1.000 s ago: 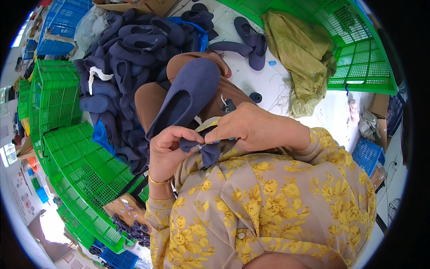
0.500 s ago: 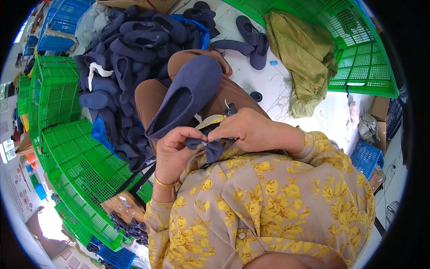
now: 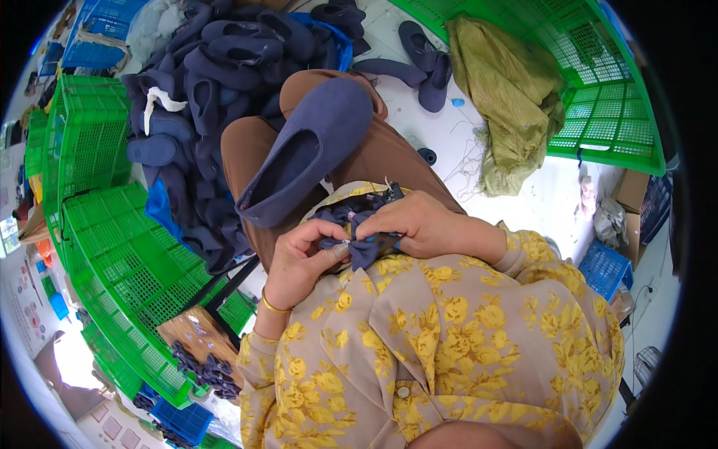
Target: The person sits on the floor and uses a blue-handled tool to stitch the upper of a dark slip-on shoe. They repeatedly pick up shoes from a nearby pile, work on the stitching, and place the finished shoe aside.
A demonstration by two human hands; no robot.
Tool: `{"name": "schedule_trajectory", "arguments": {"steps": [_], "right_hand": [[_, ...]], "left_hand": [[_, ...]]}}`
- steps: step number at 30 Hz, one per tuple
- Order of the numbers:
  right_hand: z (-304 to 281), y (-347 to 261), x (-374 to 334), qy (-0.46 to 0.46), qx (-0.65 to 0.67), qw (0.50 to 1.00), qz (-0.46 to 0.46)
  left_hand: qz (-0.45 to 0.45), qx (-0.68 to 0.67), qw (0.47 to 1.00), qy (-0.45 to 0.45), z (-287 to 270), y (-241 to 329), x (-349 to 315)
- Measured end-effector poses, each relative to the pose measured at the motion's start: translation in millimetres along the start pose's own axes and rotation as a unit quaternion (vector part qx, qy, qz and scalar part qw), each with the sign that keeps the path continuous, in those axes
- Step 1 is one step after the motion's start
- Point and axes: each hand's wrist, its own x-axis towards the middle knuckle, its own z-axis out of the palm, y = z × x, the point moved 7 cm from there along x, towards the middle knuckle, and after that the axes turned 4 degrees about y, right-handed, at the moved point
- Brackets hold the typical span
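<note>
A small dark blue fabric bow (image 3: 365, 254) is held low at my lap, in front of the flowered shirt. My left hand (image 3: 298, 262) pinches it between thumb and forefinger at its left side. Close by on the right, my right hand (image 3: 419, 226) is closed with its fingertips against the bow; whether a needle or thread is in them is too small to tell. More dark bows (image 3: 366, 203) lie in the yellow-edged cloth behind my fingers. Across my knees rests a dark blue slipper (image 3: 308, 150), its opening facing up, touched by neither hand.
Dark blue slippers (image 3: 202, 142) are heaped at the left beside green crates (image 3: 134, 277). A wooden board (image 3: 196, 333) with several bows is at lower left. Olive cloth (image 3: 508, 97) hangs from a green crate (image 3: 606, 112) at right. A dark spool (image 3: 427, 156) stands on the floor.
My hands have shifted slightly, and the cloth in my lap has opened, so more dark bows show behind my fingers. The bow stays between both hands; the slipper remains on my knees.
</note>
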Motion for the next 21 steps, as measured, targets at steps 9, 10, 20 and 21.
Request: {"name": "schedule_trajectory", "arguments": {"steps": [9, 10, 20, 21], "right_hand": [[6.0, 9.0, -6.5, 0.022, -0.001, 1.0, -0.004], [5.8, 9.1, -6.5, 0.017, -0.002, 1.0, 0.001], [4.6, 4.3, -2.8, 0.012, -0.034, 0.999, -0.013], [4.4, 6.1, -3.6, 0.006, -0.033, 0.999, 0.009]], "left_hand": [[-0.015, 0.041, 0.999, 0.002, 3.4, 1.6, 1.2], [-0.016, 0.043, 0.999, 0.003, 3.8, 1.7, 1.5], [-0.017, 0.05, 0.999, 0.007, 7.9, 0.8, 5.2], [-0.017, 0.046, 0.999, 0.006, 8.0, 1.8, 5.3]]}}
